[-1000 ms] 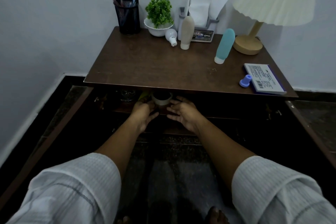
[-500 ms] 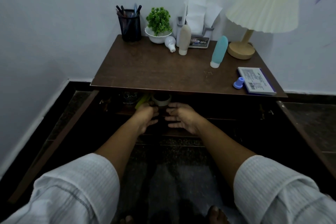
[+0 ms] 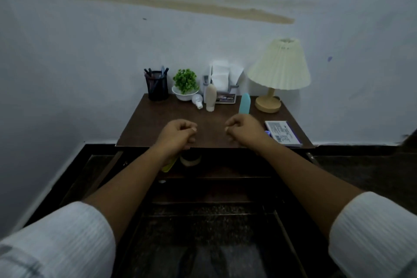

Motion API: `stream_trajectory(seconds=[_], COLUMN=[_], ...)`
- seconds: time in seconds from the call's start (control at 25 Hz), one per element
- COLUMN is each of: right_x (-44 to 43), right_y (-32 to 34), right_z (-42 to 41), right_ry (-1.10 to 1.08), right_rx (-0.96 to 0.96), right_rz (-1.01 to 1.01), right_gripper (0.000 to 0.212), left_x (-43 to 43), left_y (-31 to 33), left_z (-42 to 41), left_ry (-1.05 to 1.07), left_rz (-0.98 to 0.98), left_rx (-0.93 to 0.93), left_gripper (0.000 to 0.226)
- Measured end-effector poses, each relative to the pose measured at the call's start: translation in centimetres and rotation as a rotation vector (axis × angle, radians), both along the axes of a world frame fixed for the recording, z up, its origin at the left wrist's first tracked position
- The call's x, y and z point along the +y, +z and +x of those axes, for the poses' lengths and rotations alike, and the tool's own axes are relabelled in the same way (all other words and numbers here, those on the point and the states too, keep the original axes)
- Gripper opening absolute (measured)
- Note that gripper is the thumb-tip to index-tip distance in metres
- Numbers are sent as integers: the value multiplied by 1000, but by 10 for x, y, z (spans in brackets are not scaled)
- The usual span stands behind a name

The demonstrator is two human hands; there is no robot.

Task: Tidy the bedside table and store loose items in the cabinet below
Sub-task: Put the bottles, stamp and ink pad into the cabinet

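My left hand and my right hand hover over the front edge of the brown bedside table, fingers curled in, holding nothing. Below the edge, the open cabinet shelf holds a round dark jar with a pale band and a yellow-green item, partly hidden by my left wrist. On the table stand a beige tube and a blue tube, with a light bulb lying near them. A white and blue box lies at the right, and a small blue piece peeks out beside my right hand.
Along the back stand a black pen holder, a potted plant, a tissue holder and a lamp. The cabinet doors stand swung out at the left and right. A wall closes the back and left.
Both hands let go of the jar on the cabinet shelf and rose to above the table's front edge. The view tilted up and back.
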State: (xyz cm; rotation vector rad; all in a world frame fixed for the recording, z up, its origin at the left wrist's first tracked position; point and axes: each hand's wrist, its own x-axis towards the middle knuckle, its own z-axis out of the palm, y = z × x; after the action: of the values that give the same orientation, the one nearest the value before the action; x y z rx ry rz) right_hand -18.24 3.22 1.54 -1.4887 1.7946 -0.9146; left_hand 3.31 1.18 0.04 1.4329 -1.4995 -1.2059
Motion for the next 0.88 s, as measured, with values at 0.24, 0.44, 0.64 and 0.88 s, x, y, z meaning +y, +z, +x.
stream_trajectory(seconds=[0.24,0.44,0.64,0.88], right_x=[-38,-78,-96,-96], right_y=[12,-15,-26,-28], right_z=[-41,-49,-51,-54], right_ry=[-372,-315,-282,-231], right_rx=[172,212,324,308], right_rz=[-239,-192,-208,-209], right_gripper=[42,59,44,40], left_x=[-72,-127,-158,-167], left_y=[9,0,-7,-5], left_z=[-38,-71,-94,-102], left_ry=[70,154,185,205], left_rz=[-246,-307,-346,-317], left_rx=[-194,-376,-459,-469], left_gripper=[43,65,80,53])
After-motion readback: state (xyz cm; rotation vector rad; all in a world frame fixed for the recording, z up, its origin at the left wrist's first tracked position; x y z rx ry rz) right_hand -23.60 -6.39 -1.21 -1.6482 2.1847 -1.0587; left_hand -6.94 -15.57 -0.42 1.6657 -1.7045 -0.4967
